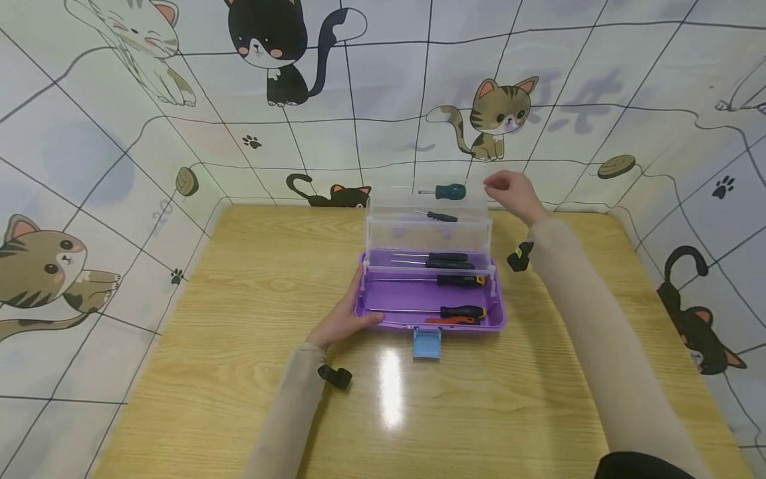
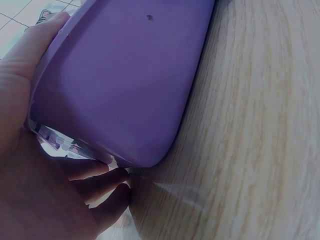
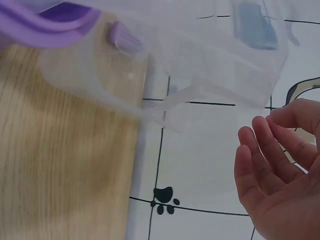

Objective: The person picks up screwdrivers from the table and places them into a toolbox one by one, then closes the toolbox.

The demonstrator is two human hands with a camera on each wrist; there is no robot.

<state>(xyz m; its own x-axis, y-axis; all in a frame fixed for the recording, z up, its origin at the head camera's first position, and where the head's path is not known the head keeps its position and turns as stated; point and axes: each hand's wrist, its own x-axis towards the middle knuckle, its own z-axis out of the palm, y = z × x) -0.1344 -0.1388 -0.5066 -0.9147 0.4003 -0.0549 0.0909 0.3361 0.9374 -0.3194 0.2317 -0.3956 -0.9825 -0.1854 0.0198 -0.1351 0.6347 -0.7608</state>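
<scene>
A purple toolbox (image 1: 397, 293) stands with its clear upper part (image 1: 407, 234) raised at the back. My left hand (image 1: 343, 320) grips its left end; the thumb lies along the rim and the other fingers curl by a corner in the left wrist view. Several black-handled screwdrivers (image 1: 461, 281) lie in the purple base, with an orange-red handle (image 1: 451, 320) at the front. Higher, in the clear part, are a small black screwdriver (image 1: 439, 217) and a teal-handled screwdriver (image 1: 450, 192). Just right of that part, my right hand (image 1: 516, 194) hovers with loosely bent fingers, holding nothing.
The toolbox sits on a wooden table (image 1: 269, 279), near its back edge. A cat-patterned cloth wall (image 1: 383, 86) rises behind and at both sides. A light blue latch (image 1: 427, 344) hangs at the front. Black wrist devices (image 1: 519, 257) are worn on both arms.
</scene>
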